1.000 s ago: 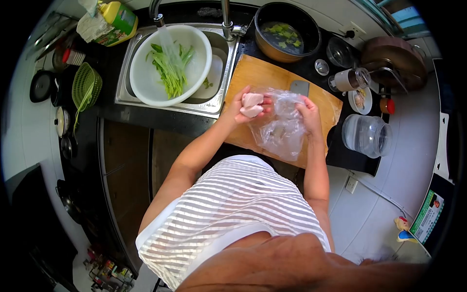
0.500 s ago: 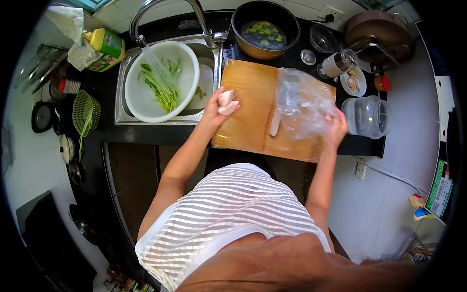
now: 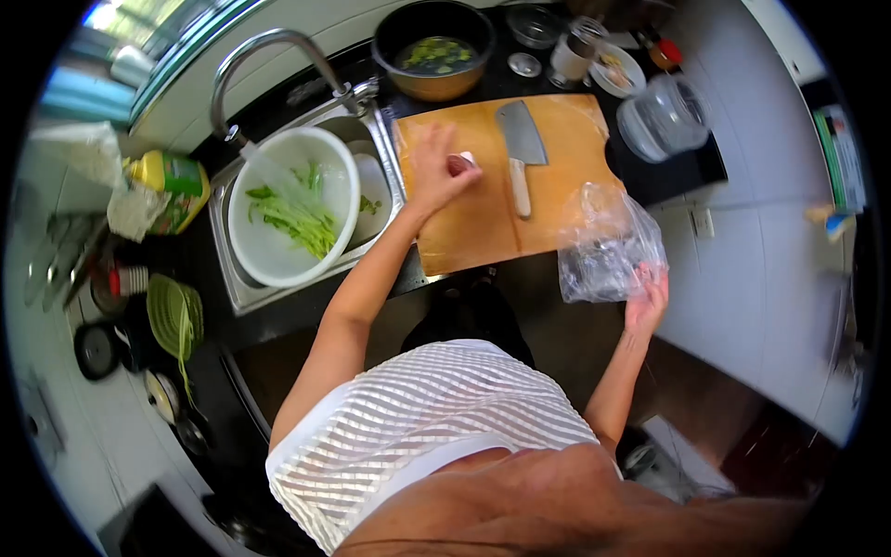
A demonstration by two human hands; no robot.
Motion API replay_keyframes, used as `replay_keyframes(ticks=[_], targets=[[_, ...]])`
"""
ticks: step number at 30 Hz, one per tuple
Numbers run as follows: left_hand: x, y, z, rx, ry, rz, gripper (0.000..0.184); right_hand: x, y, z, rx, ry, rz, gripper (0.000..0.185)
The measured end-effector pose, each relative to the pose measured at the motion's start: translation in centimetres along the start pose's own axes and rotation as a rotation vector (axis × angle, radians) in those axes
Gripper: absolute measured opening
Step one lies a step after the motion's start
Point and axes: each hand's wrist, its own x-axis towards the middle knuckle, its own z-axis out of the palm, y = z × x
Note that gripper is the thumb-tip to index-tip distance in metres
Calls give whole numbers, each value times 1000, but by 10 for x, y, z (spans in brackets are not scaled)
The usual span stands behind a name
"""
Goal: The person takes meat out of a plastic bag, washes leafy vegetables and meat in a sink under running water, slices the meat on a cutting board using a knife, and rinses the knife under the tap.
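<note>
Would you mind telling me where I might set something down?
On the cutting board: between knife and right edge, beyond the bag, and the near-left corner, short of the left hand. Crowded: from the pot round to the large jar.

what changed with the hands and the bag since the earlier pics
The right hand carried the plastic bag right and nearer the body, off most of the cutting board, uncovering the cleaver. The left hand turned over, its back now up, above the board; the raw meat is mostly hidden, so whether it was let go can't be told. Unchanged: the faucet runs into the white bowl of greens.
</note>
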Motion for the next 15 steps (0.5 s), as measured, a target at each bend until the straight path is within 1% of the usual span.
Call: replay_keyframes(ticks=[1,3,4,5,6,7,8,9,10,11,12,13,14,15], targets=[[2,13,-20,-274,41,-38,52,-13,4,-5,66,15,25,47],[-11,33,-24,-595,20,-56,48,-30,4,-2,231,33,52,53],[-24,43,-20,-921,-185,-155,40,-41,-1,-3,312,-22,83,55],[-35,53,-15,-1225,-402,-262,34,-50,-5,3,389,-85,31,54],[-50,68,-7,-1258,-508,-299,28,-56,-9,4,496,-123,4,55],[-70,78,14,-1286,-622,-377,28,-64,-20,2,585,-144,-20,55],[-91,93,31,-1321,-730,-542,29,-75,-30,-2,672,-163,-39,55],[-113,100,54,-1372,-862,-719,33,-81,-32,-12,723,-168,-46,55],[-124,121,64,-1281,-1021,-707,41,-88,-33,-22,771,-171,-46,55],[-142,146,69,-1312,-1097,-721,48,-98,-41,-33,668,17,-69,55],[-145,172,67,-1332,-1171,-719,55,-103,-44,-33,598,87,-130,50],[-142,195,72,-1312,-1226,-684,55,-104,-37,-49,427,120,-160,46],[-146,225,73,-1423,-1195,-609,60,-113,-28,-73,245,173,-167,42],[-153,252,81,-1540,-1159,-532,65,-124,-22,-94,-12,145,-192,40]])
